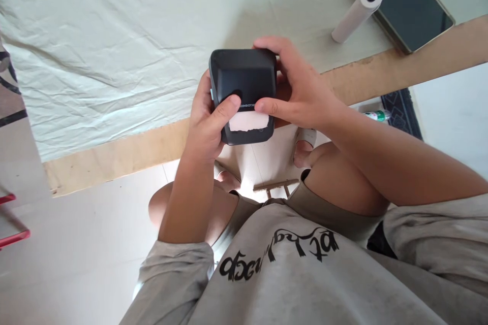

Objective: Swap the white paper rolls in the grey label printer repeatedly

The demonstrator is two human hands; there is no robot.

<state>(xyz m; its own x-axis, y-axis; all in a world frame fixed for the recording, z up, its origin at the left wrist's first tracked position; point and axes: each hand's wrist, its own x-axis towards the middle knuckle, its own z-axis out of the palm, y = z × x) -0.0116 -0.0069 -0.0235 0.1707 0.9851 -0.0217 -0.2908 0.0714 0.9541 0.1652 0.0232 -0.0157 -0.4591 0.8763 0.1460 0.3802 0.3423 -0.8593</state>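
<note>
Snugly, black device [246, 78] between left hand [208, 119] and right hand [303, 89], grip holding its opposite sides.

Your scene is brightly, softly lit. A diffuse shadow falls on the table [125, 162] inward of its near edge; glare whitens the floor [259, 162] below. Lettering [247, 105] on your black device [244, 76] reads soft.

Grey shirt [297, 289], black lettering [271, 254]
</note>
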